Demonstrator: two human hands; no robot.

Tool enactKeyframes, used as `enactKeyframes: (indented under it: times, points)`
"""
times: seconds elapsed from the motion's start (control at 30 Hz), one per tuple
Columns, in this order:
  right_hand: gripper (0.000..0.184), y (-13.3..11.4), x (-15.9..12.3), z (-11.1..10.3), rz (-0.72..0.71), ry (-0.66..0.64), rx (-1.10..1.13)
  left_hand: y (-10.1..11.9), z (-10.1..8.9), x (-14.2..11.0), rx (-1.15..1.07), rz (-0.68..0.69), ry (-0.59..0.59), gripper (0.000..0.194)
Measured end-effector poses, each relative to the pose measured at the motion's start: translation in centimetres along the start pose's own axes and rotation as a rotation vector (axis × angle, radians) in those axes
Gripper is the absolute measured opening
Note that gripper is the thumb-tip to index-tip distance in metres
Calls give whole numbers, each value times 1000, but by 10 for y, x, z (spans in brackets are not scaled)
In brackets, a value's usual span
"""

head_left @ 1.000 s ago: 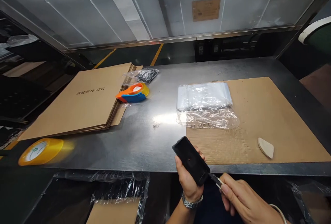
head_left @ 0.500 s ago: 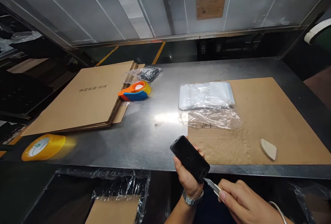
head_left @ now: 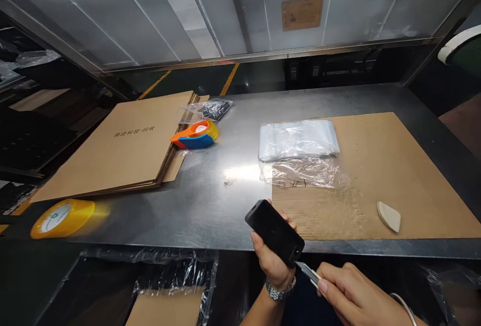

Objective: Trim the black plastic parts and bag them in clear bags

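A black, phone-shaped rectangular piece [head_left: 275,231] lies tilted in my left hand [head_left: 271,265], whose fingers and thumb are wrapped round its sides. My right hand [head_left: 355,291] is closed on a utility knife [head_left: 308,272] with a light handle. Its blade tip points at the lower end of the black piece, close to its edge; I cannot tell if they touch. Both hands are at the front edge of the metal table [head_left: 225,205]. A cream, wedge-shaped pad [head_left: 389,216] rests on the cardboard sheet [head_left: 361,205] to the right.
A stack of clear plastic bags [head_left: 298,139] lies behind my hands. Flat cardboard boxes [head_left: 124,145] are stacked at left, with an orange-blue tape dispenser [head_left: 195,135] and a bagged black item [head_left: 216,109] alongside. A yellow tape roll [head_left: 63,218] sits at the front left edge.
The view has shifted slightly. Both hands keep nearly the same pose, with the knife tip still at the lower end of the black piece.
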State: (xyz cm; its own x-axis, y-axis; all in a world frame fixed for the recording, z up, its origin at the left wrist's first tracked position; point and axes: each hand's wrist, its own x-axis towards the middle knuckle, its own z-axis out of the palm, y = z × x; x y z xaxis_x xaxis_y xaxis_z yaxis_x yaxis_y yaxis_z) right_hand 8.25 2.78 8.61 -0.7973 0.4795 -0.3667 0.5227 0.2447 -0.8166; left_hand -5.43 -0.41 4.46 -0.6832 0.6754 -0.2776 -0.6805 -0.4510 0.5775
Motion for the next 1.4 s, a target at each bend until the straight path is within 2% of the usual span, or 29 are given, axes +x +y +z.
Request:
enactKeyframes:
  times: [0.43,0.93,1.07,1.2,1.33,1.4]
  points:
    - [36,5,-1,3,-39,6,-91,-1,2,0,6,10,-1,47]
    - [31,2,0,4,-57,-26,-117,-2,2,1,24,130,9,52]
    - [31,0,0,1,-89,-34,-141,-3,2,2,20,158,49,54]
    - [30,-2,-5,2,-202,116,-304,-1,5,4,10,211,115,56]
    - [30,2,-5,10,-496,407,-611,0,8,6,-14,301,164,57]
    - [31,5,-2,15,-598,525,-767,1,9,6,-19,343,176,57]
